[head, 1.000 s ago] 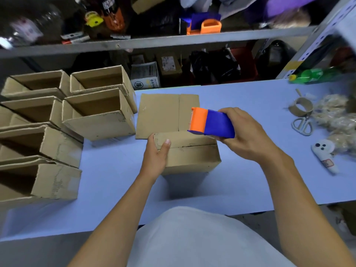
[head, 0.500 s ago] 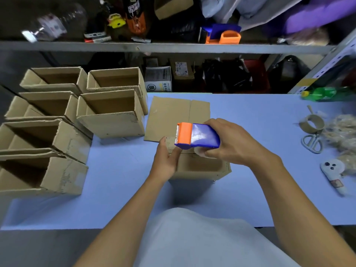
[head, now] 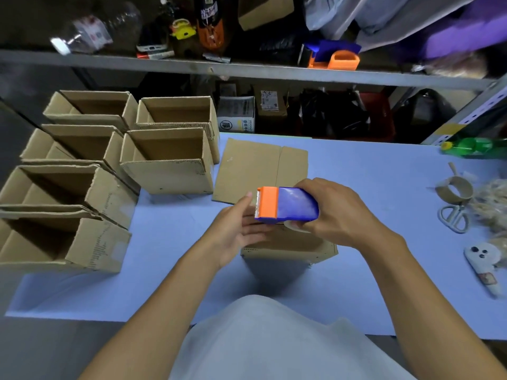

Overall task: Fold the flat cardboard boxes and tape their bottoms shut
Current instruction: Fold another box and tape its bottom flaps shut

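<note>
A folded cardboard box stands bottom-up on the blue table in front of me. My right hand grips a blue and orange tape dispenser just above the box's far edge. My left hand is at the dispenser's orange toothed end, fingers loosely extended beside and under it, thumb up near the blade. Whether it touches the tape I cannot tell. A flat cardboard blank lies behind the box.
Several folded boxes stand open-side up at the left of the table. An empty tape core, scissors, a white toy and a green bottle lie at the right. A cluttered shelf runs behind.
My left hand has come off the box's left top edge and now sits at the dispenser's toothed end. The right hand has brought the dispenser lower and nearer over the box.
</note>
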